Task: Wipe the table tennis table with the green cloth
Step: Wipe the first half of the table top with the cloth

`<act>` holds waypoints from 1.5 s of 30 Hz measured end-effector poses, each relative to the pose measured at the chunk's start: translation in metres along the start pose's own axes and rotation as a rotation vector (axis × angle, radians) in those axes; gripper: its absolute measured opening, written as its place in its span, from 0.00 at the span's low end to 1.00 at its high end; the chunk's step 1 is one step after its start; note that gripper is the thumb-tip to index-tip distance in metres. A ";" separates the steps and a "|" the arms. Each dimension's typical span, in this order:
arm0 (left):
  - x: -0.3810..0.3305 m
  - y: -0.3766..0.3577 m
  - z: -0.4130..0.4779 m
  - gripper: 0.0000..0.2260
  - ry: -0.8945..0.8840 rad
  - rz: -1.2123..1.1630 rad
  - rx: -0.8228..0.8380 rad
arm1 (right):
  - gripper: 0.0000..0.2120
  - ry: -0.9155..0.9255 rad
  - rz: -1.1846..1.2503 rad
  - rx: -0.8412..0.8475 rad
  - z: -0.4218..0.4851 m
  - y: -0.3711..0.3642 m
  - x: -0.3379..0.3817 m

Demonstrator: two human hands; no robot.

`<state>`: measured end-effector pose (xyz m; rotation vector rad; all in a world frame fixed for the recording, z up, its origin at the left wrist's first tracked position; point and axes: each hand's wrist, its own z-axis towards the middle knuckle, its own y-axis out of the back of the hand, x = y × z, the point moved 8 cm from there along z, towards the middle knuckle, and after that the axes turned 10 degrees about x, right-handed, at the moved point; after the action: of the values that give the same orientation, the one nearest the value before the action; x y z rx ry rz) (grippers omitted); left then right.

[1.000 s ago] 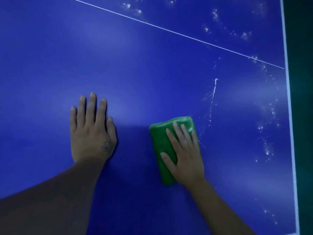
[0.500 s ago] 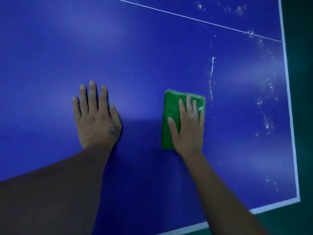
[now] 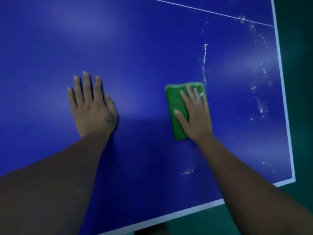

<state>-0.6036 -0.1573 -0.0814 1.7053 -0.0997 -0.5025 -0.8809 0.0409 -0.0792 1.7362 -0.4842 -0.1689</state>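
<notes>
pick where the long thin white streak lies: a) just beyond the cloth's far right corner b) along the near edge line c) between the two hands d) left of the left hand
a: the streak runs away from the person, starting beside the far right corner of the green cloth under the right hand.

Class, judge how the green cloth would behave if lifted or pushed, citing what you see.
Probably floppy: the cloth lies folded, with soft rounded corners. Likely slides easily: the right hand presses it flat on the smooth table.
</notes>
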 end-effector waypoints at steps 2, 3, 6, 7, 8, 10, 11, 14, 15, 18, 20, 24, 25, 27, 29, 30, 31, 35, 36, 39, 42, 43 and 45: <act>-0.002 0.002 -0.001 0.27 -0.006 0.006 0.002 | 0.35 -0.064 -0.046 -0.009 0.019 0.006 -0.004; -0.003 0.002 -0.001 0.27 -0.010 0.006 0.009 | 0.36 -0.098 -0.061 -0.018 0.019 0.006 -0.001; -0.006 0.005 -0.001 0.28 -0.008 -0.004 0.036 | 0.36 -0.169 -0.073 -0.055 -0.012 -0.004 0.027; -0.006 0.006 -0.002 0.28 -0.006 -0.010 0.046 | 0.36 -0.156 -0.075 -0.062 -0.030 -0.010 0.040; -0.006 0.007 -0.003 0.27 -0.010 -0.022 0.053 | 0.36 -0.128 -0.071 -0.063 -0.052 -0.018 0.055; -0.007 0.010 -0.008 0.24 -0.045 -0.063 0.036 | 0.36 -0.034 -0.052 -0.038 -0.105 -0.039 0.078; -0.008 0.011 -0.011 0.23 -0.060 -0.081 0.025 | 0.37 0.034 -0.036 -0.013 -0.134 -0.049 0.085; -0.015 0.004 -0.029 0.23 -0.027 -0.102 0.049 | 0.36 0.244 0.012 0.039 -0.192 -0.061 0.073; -0.022 0.000 -0.040 0.24 -0.008 -0.100 0.065 | 0.36 0.304 0.003 0.053 -0.196 -0.059 0.061; -0.048 -0.013 -0.088 0.27 0.043 -0.056 0.094 | 0.35 0.402 -0.047 0.082 -0.162 -0.041 0.019; -0.065 -0.026 -0.121 0.28 0.088 -0.001 0.104 | 0.35 0.383 -0.077 0.065 -0.119 -0.025 -0.012; -0.088 -0.042 -0.137 0.29 0.306 0.000 0.035 | 0.34 0.328 -0.111 0.032 -0.056 -0.006 -0.043; -0.093 -0.044 -0.136 0.30 0.339 0.016 0.020 | 0.34 0.325 -0.124 0.014 -0.055 -0.007 -0.043; -0.098 -0.047 -0.133 0.31 0.351 0.038 0.004 | 0.34 0.309 -0.124 -0.029 -0.073 -0.012 -0.040; -0.097 -0.047 -0.132 0.32 0.349 0.040 -0.008 | 0.34 0.315 -0.067 -0.032 -0.115 -0.021 -0.032; -0.096 -0.046 -0.132 0.32 0.351 0.034 -0.018 | 0.34 0.330 -0.026 -0.011 -0.139 -0.029 -0.028; -0.095 -0.046 -0.132 0.32 0.355 0.026 -0.027 | 0.35 0.350 0.008 0.012 -0.165 -0.037 -0.024; -0.096 -0.045 -0.131 0.32 0.358 0.011 -0.053 | 0.36 0.453 0.067 0.069 -0.249 -0.057 -0.032; -0.096 -0.044 -0.131 0.32 0.359 0.011 -0.055 | 0.36 0.494 0.058 0.086 -0.258 -0.059 -0.040; -0.094 -0.045 -0.130 0.32 0.361 0.006 -0.072 | 0.36 0.629 -0.004 0.129 -0.243 -0.052 -0.069; -0.093 -0.046 -0.130 0.31 0.360 0.019 -0.101 | 0.37 0.706 -0.088 0.151 -0.190 -0.037 -0.098; -0.093 -0.046 -0.130 0.31 0.359 0.020 -0.108 | 0.37 0.706 -0.104 0.147 -0.168 -0.033 -0.107; -0.092 -0.045 -0.130 0.31 0.358 0.025 -0.114 | 0.36 0.673 -0.096 0.137 -0.124 -0.024 -0.117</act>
<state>-0.6463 0.0027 -0.0851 1.6538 0.1631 -0.1755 -0.9351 0.2041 -0.0912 1.8227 0.0848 0.3828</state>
